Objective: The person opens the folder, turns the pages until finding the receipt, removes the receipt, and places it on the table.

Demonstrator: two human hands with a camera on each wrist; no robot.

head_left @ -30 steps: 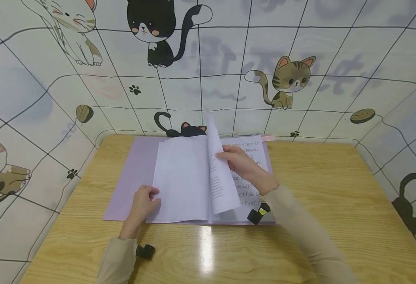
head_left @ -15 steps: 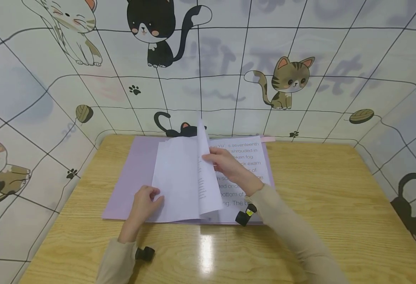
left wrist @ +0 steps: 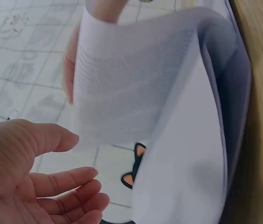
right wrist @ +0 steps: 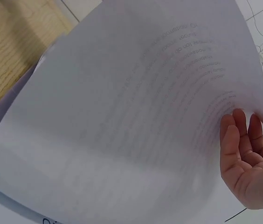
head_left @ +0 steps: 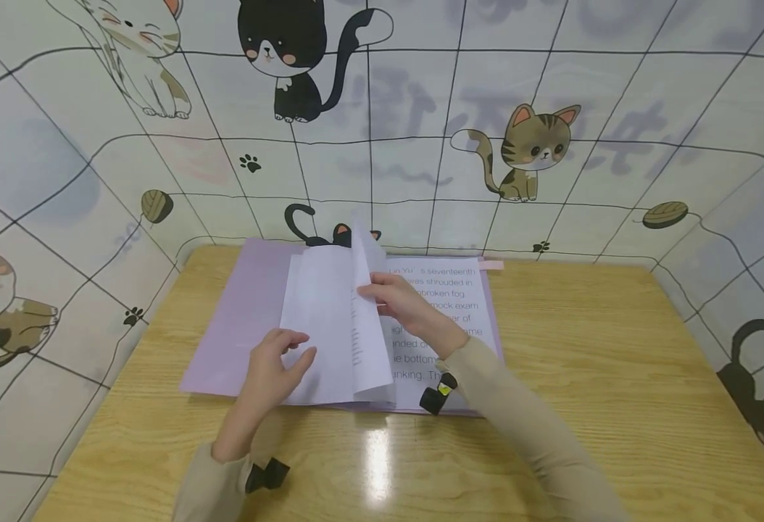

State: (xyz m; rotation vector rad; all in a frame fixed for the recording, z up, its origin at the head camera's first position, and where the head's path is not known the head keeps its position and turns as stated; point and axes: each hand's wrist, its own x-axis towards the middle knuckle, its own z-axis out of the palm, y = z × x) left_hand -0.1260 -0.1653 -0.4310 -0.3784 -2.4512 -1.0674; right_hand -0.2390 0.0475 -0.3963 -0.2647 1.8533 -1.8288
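Observation:
A booklet with a purple cover [head_left: 238,304] lies spread on the wooden table, its left page [head_left: 317,319] blank and its right page [head_left: 454,319] printed in large type. Between them one sheet [head_left: 372,362] stands up and curls, small print showing through it. My right hand [head_left: 414,308] pinches that sheet by its edge; in the right wrist view the sheet [right wrist: 99,116] bends up toward the right hand [right wrist: 252,163]. Over the left page's lower left part is my left hand [head_left: 274,370], thumb and fingers spread apart. In the left wrist view nothing sits between the fingers [left wrist: 75,182].
The wooden table [head_left: 584,348] extends on both sides and in front. Behind it stands a wall [head_left: 408,167] with cartoon cats. A pink tab [head_left: 493,265] sticks out at the booklet's top right. Black wrist cameras [head_left: 267,475] hang beside both sleeves.
My right hand has carried the raised sheet leftward, uncovering more of the printed right page. My left hand has shifted slightly right and its thumb and fingers have spread.

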